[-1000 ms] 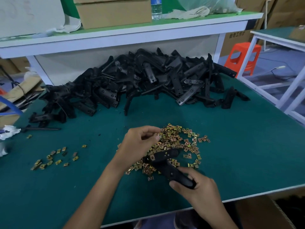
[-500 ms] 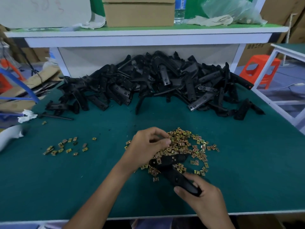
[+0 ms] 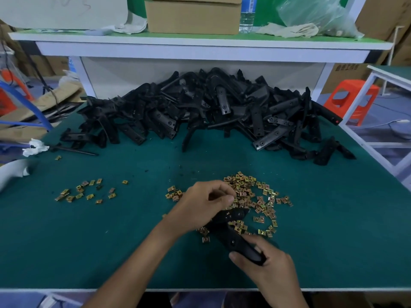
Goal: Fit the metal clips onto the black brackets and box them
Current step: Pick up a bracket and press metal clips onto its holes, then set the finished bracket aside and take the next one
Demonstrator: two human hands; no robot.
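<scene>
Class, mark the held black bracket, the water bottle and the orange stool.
black bracket (image 3: 229, 238), head view, middle section.
water bottle (image 3: 246, 20), head view, clear body.
orange stool (image 3: 355, 84), head view, seat top.

**One bracket in hand, clips heaped around it**

A black bracket (image 3: 231, 235), long, bent and pierced with small holes, lies slantwise across the near edge of the clip heap. The right hand (image 3: 266, 265) grips its near end. Its pointed far end shows from under the left hand (image 3: 204, 203), whose fingers are curled. The metal clips (image 3: 251, 196), small, square and brass-coloured, lie loose in a heap around it. A thinner scatter of clips (image 3: 86, 192) lies well to the left. The other brackets (image 3: 211, 112) form a tangled black mound far behind the heap.
</scene>
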